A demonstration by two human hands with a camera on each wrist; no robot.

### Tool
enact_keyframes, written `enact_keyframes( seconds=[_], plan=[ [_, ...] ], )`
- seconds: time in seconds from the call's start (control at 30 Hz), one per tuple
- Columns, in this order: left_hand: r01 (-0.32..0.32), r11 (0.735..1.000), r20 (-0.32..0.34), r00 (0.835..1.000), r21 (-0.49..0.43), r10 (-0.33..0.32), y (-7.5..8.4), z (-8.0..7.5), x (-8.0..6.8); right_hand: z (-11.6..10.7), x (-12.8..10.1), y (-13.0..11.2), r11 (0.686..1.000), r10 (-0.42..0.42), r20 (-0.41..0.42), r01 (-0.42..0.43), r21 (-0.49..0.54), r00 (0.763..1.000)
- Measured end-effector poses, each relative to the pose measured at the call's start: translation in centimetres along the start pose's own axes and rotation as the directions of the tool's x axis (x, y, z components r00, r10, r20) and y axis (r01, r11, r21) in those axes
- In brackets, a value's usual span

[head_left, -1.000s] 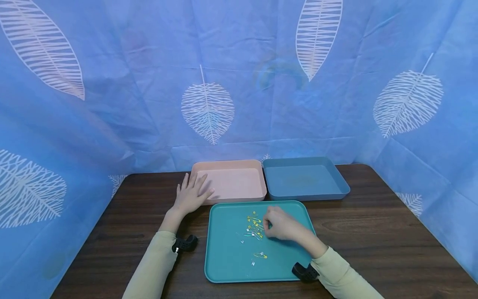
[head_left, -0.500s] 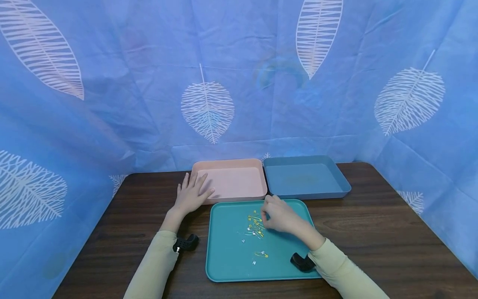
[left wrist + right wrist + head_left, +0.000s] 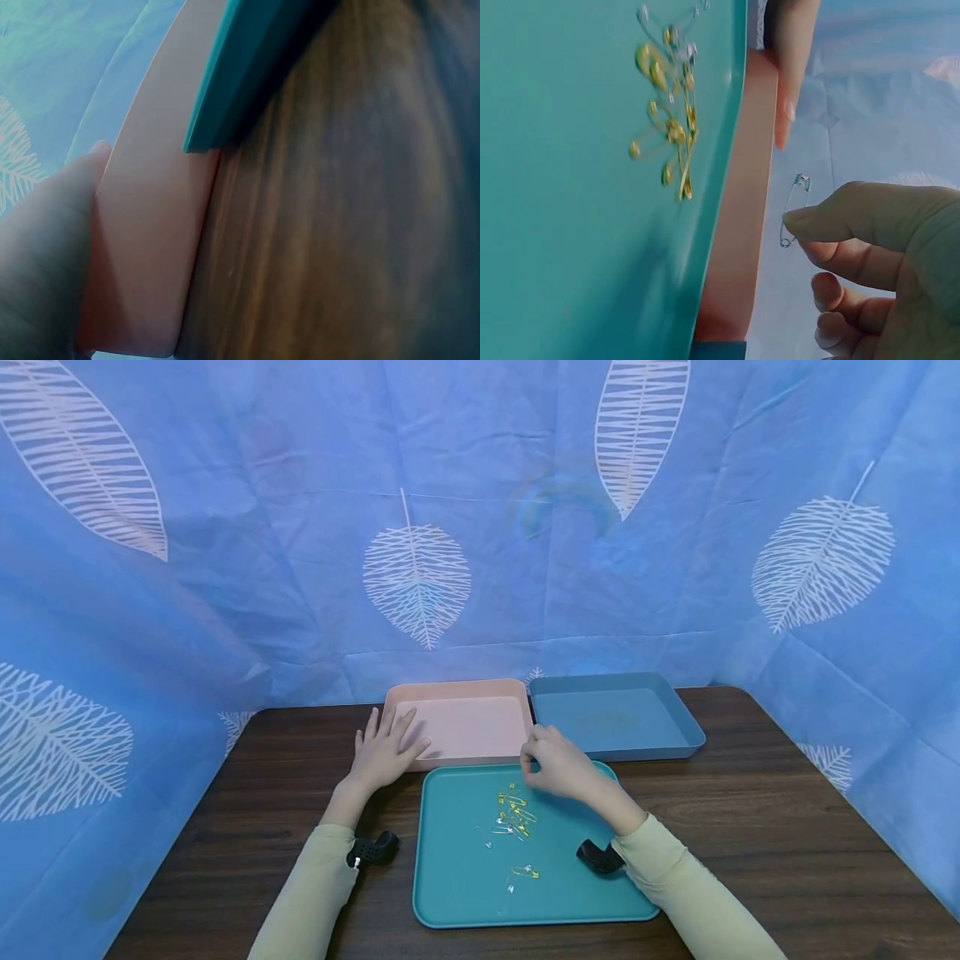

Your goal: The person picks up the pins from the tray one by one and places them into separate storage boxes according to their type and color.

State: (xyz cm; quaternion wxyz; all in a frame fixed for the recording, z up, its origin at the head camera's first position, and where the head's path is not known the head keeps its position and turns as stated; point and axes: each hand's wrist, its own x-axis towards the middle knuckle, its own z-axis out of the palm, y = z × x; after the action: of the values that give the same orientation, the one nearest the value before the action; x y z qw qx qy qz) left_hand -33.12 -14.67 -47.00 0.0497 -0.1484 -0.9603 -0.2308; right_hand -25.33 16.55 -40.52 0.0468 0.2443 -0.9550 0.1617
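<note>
So the right hand (image 3: 558, 768) is up over the far edge of the flat teal plastic tray (image 3: 457, 877), right about where it meets the near rim of the shallow pink plastic tray (image 3: 459, 693), and it's pinching a small silver metal safety pin (image 3: 794, 210) between thumb and forefinger, with the other fingers curled under. In the right wrist view you can see the pin hanging out past the fingertips, apparently closed, held clear of both trays. The rest of the loose pile of yellow and silver safety pins (image 3: 512, 811) sits near the middle of the teal tray, just on the near side of that hand, plus a couple of stray ones (image 3: 522, 871) lying closer to the person. The left hand (image 3: 384, 750) is flat with the fingers straight and spread, resting on the dark wood-grain table (image 3: 750, 810) with the fingertips up against the near left corner of the pink tray; the left wrist view shows a finger touching that tray's outer wall. It isn't holding anything. A shallow blue plastic tray (image 3: 675, 718) sits right beside the pink one on the right, touching or nearly touching it, both at the far side of the table. Behind it all hangs a blue cloth backdrop with white leaf prints (image 3: 417, 578).
</note>
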Motion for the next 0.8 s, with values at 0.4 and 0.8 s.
enact_keyframes(
  seconds=[0.4,0.8],
  plan=[
    [0.027,0.999,-0.012,1.000,0.030,-0.026,0.1,0.2,0.0,-0.8,2.7,1.5,0.999,-0.036,-0.120,0.037,0.011,0.992],
    [0.047,0.998,-0.009,0.999,0.040,-0.046,0.0,0.1,0.1,-1.0,6.2,2.4,0.999,0.031,-0.090,-0.033,-0.027,0.995]
  ],
)
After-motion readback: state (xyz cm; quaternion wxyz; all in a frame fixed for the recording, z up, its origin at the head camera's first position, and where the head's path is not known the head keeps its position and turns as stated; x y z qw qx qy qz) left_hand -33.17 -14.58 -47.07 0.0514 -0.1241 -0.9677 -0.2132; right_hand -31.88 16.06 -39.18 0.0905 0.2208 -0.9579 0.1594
